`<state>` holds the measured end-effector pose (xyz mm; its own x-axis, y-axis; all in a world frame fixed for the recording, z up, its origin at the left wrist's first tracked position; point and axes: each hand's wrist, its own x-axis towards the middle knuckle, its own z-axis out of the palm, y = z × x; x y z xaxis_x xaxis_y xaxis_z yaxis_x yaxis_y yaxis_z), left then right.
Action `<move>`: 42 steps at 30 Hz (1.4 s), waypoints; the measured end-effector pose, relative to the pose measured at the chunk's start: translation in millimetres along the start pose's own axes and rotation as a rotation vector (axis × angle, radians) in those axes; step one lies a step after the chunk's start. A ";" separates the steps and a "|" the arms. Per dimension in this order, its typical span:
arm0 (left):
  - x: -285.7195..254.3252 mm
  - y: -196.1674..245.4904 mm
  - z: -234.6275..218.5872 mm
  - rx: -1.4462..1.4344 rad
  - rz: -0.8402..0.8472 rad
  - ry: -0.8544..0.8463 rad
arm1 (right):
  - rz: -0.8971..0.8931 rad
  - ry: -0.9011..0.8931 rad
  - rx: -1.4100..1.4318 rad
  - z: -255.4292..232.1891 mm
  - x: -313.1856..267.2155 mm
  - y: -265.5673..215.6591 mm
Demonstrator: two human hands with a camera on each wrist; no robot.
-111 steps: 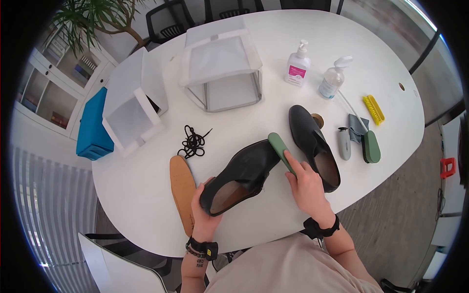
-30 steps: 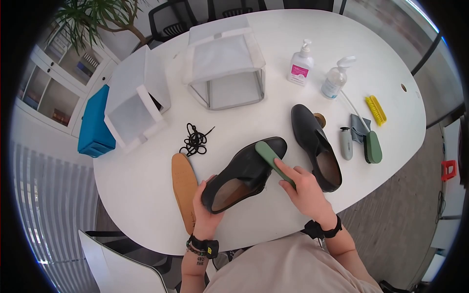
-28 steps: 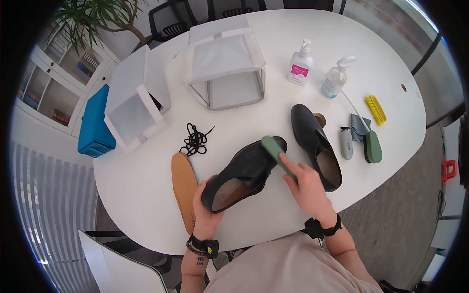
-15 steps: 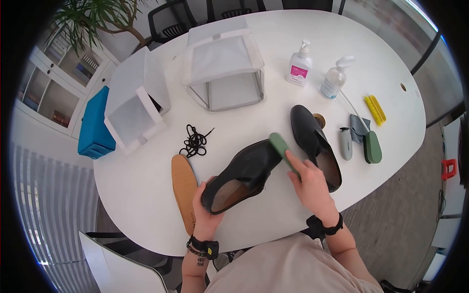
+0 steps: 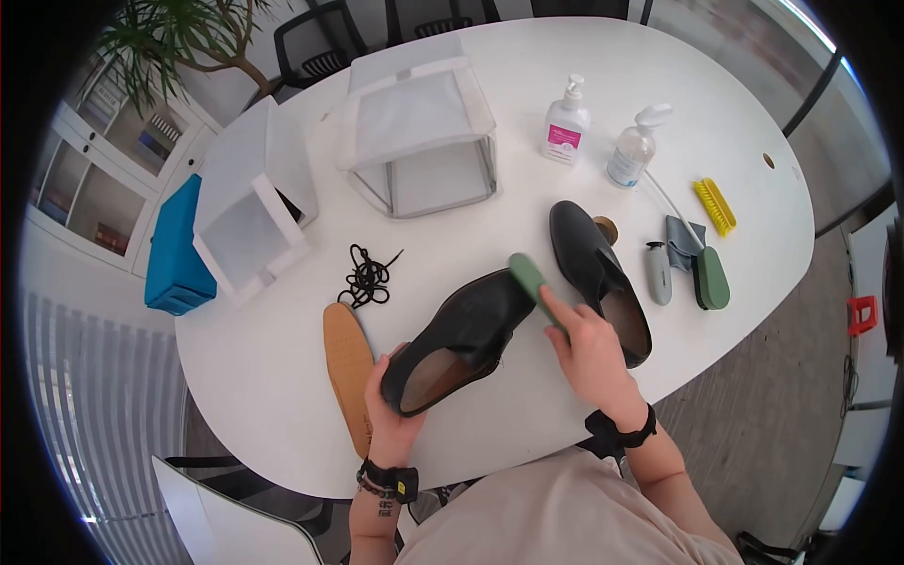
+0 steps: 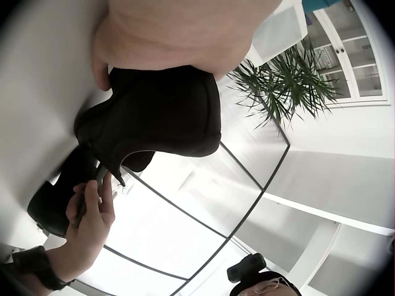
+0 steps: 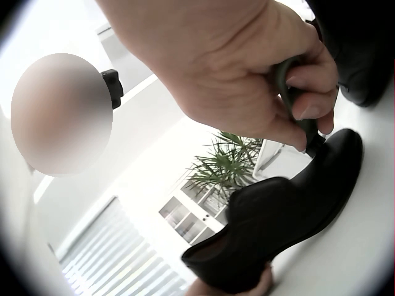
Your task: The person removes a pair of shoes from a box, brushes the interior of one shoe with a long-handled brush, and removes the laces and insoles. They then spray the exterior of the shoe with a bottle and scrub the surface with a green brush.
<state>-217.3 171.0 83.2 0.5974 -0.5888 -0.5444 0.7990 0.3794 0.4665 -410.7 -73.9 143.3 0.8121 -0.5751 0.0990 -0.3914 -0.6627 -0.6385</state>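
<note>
A black leather shoe [image 5: 461,334] without a lace is gripped at the heel by my left hand [image 5: 394,414], its toe pointing up and right over the table. My right hand [image 5: 598,363] holds a green-backed shoe brush [image 5: 529,275], index finger laid along its back. In the right wrist view the brush's dark bristles [image 7: 316,145] are at the shoe's toe area. A second black shoe [image 5: 589,254] lies just right of the brush. Left of the held shoe are a tan insole [image 5: 347,367] and a tangled black shoelace [image 5: 367,278].
At right lie a green brush with a pale handle [image 5: 713,281], a grey cloth [image 5: 684,243], a small grey bottle [image 5: 658,275] and a yellow brush [image 5: 716,207]. Two pump bottles, one a pink-labelled bottle [image 5: 565,127], stand behind. White fabric boxes [image 5: 419,118] and a blue case [image 5: 179,247] sit at left.
The brush in my right hand has gone back and forth between the shoe's upper and its toe tip, and is now at the toe. The left hand keeps its grip on the heel.
</note>
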 end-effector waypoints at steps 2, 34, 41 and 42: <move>1.7 1.1 1.1 -0.005 0.001 -0.007 | 0.035 0.079 -0.033 1.5 2.3 4.3; -7.1 2.2 9.9 0.054 -0.012 -0.005 | -0.130 -0.091 0.021 -8.0 5.4 -20.7; -13.1 2.1 16.0 0.102 -0.009 0.009 | -0.084 0.026 -0.063 -10.5 15.3 -20.8; -15.5 2.0 18.9 0.144 0.019 0.011 | -0.172 -0.042 -0.025 -12.2 9.4 -31.4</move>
<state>-226.2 167.5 105.8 0.6135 -0.5747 -0.5416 0.7702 0.2839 0.5712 -396.1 -64.4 173.6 0.8850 -0.4323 0.1729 -0.2555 -0.7614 -0.5958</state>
